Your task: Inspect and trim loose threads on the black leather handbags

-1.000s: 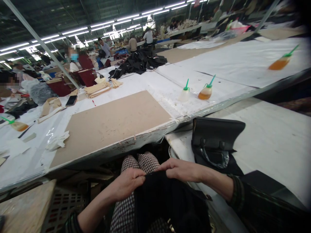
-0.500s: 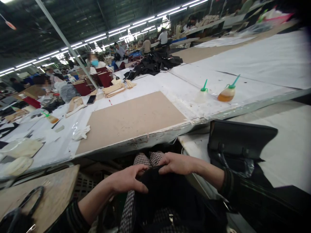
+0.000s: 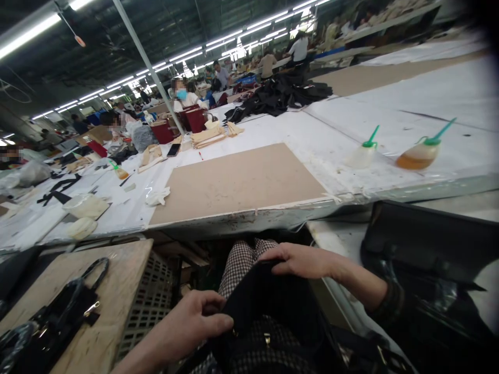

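Note:
A black bag [image 3: 249, 298] with a small gold-coloured metal piece [image 3: 267, 339] lies in my lap, its mouth towards me. My left hand [image 3: 200, 314] pinches its left edge between thumb and curled fingers. Further off, my right hand [image 3: 302, 262] is closed over the far rim, thumb on the inside. Checked fabric shows on my legs [image 3: 237, 262] and also low in the middle of the bag, where I cannot tell lining from trousers.
A wooden board [image 3: 128, 270] at left carries black bags with wrapped handles [image 3: 74, 291]. Another black bag [image 3: 432, 234] lies at right. Across the white worktable [image 3: 351, 124] are a brown sheet [image 3: 241, 182], bottles with green spouts [image 3: 421, 153], and black pieces [image 3: 280, 96]. People work beyond.
My view has swung left, showing more of the wooden board. My left hand has moved down and left along the bag's edge, and the bag's mouth is spread wider.

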A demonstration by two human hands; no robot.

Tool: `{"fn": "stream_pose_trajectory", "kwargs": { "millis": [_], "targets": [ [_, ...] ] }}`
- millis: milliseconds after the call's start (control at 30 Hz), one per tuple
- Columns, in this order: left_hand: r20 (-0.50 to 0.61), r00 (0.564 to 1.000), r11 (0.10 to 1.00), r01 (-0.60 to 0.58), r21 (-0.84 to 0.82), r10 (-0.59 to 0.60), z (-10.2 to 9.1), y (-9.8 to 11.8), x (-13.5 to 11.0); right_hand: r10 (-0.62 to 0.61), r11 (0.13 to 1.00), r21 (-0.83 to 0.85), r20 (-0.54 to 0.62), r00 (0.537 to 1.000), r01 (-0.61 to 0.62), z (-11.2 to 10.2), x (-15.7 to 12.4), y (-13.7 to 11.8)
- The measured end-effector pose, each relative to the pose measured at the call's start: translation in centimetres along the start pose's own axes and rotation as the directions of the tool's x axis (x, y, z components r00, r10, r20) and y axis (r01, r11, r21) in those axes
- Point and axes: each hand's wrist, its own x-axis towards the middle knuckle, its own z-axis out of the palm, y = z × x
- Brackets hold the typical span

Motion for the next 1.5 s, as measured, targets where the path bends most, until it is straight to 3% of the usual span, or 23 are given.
{"fn": "stream_pose_trajectory", "kwargs": {
  "millis": [200,400,567,733,900,1067,1267,1500],
  "targets": [
    [-0.141,0.990,0.995,0.011,-0.100,-0.025,0.8,-1.5,-0.8,-0.115,0.993,0.008,0.124,0.986,0.114,0.0,3.1,-0.4],
    [-0.296,0.954,0.999,-0.033,0.025,0.039,0.3,-3.4,-0.6,-0.111,0.993,0.047,0.122,0.986,0.106,0.5,5.6,0.0],
    [-0.281,0.959,0.999,-0.041,-0.033,0.030,-1.0,-2.9,-0.5,-0.066,0.995,0.086,0.081,0.995,0.059,0.1,4.9,1.1],
    [-0.229,0.972,0.996,-0.062,-0.068,0.045,-3.0,-1.6,0.0,0.034,0.968,0.244,0.079,0.996,-0.052,0.3,3.4,1.7],
    [-0.201,0.979,0.991,-0.062,-0.123,0.036,-2.6,-3.2,1.1,0.075,0.945,0.310,0.108,0.991,-0.106,1.1,3.0,1.9],
    [-0.271,0.962,0.981,-0.077,-0.178,0.026,-0.9,-5.0,0.8,0.001,0.990,0.138,0.168,0.986,-0.025,0.9,3.9,0.4],
    [-0.302,0.952,0.989,-0.084,-0.121,0.044,0.0,-4.5,0.0,-0.081,0.991,-0.082,0.274,0.958,0.107,1.1,5.6,-2.1],
    [-0.295,0.951,0.995,-0.104,-0.010,0.096,0.0,-3.1,0.4,-0.142,0.988,-0.027,0.256,0.956,0.154,1.6,5.6,-2.3]
  ]
}}
